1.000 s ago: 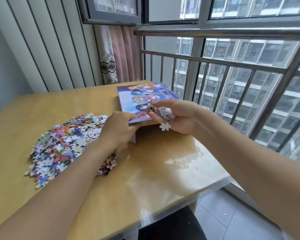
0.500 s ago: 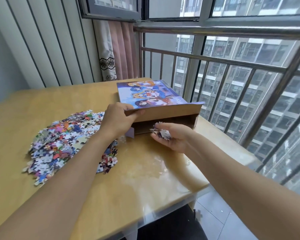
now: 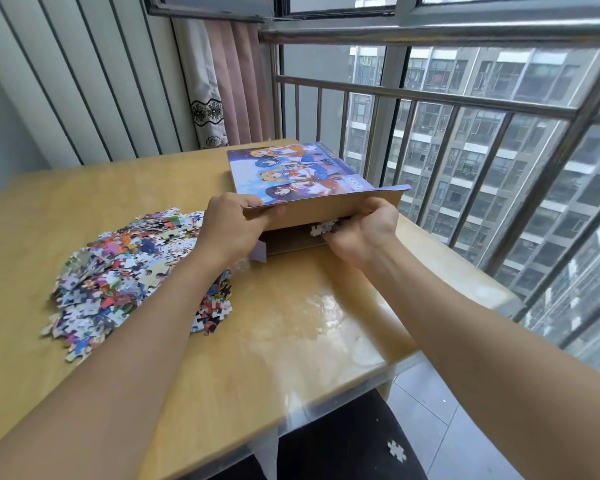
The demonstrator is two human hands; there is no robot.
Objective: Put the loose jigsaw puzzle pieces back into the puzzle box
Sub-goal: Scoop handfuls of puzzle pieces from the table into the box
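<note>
Two hands at puzzle box (image 3: pixel 302 174) | left hand (image 3: pixel 231 226) pinches flap (lifted) | right hand (image 3: pixel 362 228) clutches pieces (image 3: pixel 323 226)

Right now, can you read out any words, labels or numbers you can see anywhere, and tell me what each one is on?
Pale lettering on the lid of the flat blue cartoon-picture puzzle box, near its right edge: too blurred to read.
Heap of colourful loose jigsaw pieces on the yellow wooden table: no readable text.
Small white jigsaw piece on the floor: no text visible.
</note>
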